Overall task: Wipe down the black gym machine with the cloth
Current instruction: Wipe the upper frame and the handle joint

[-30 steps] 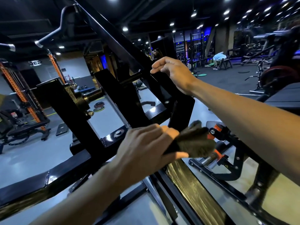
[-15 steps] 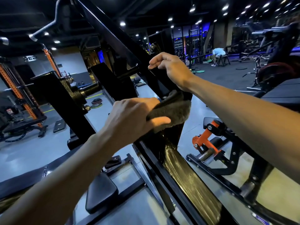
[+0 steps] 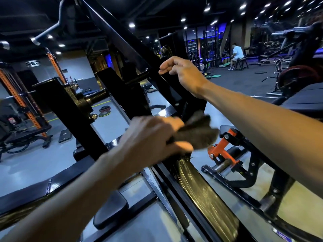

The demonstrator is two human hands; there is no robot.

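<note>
The cloth (image 3: 195,135), gripped in the left hand (image 3: 150,137) against the slanted beam of the black gym machine (image 3: 206,194), could be dragged loose if snagged on a bracket, while the right hand (image 3: 181,74), loosely curled and seemingly empty, is held above the beam

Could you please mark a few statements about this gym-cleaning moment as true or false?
1. The left hand grips a dark cloth. True.
2. The right hand holds a spray bottle. False: it holds nothing, its fingers loosely curled by the black machine frame.
3. The cloth is bright white. False: it is dark grey-brown.
4. A person in a light shirt sits in the background. True.
5. An orange bracket shows on the equipment to the right of the cloth. True.
</note>
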